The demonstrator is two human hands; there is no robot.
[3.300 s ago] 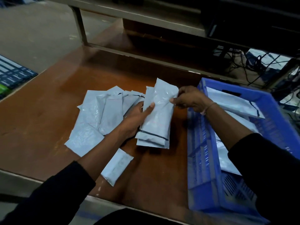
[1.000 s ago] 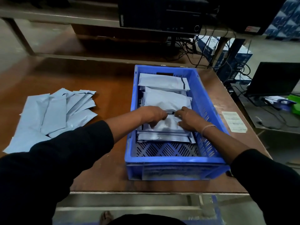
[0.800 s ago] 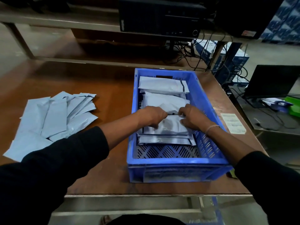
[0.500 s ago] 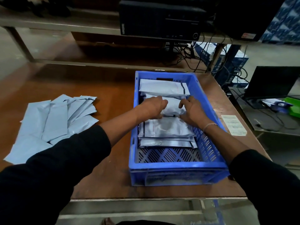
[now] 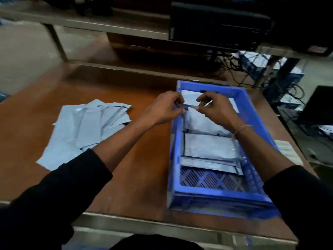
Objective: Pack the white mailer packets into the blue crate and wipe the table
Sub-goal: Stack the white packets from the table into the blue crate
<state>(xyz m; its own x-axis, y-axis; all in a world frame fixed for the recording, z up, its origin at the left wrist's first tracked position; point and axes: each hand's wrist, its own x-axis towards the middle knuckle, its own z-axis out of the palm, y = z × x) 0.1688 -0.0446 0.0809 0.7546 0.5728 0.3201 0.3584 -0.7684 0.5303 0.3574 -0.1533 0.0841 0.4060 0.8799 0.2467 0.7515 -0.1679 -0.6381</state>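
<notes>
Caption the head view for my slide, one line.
Both hands, left hand and right hand, pinch a thin strip over the blue crate of packets; loose mailer packets wait on the table.

We've got white packets (image 5: 209, 150) stacked flat in the blue crate (image 5: 221, 193), near end bare mesh, and a loose fanned pile (image 5: 84, 130) left on the tabletop (image 5: 144, 159).

Both arms are extended forward; left hand (image 5: 163, 110) and right hand (image 5: 215, 109) are pinched shut, fingertips nearly meeting.
</notes>
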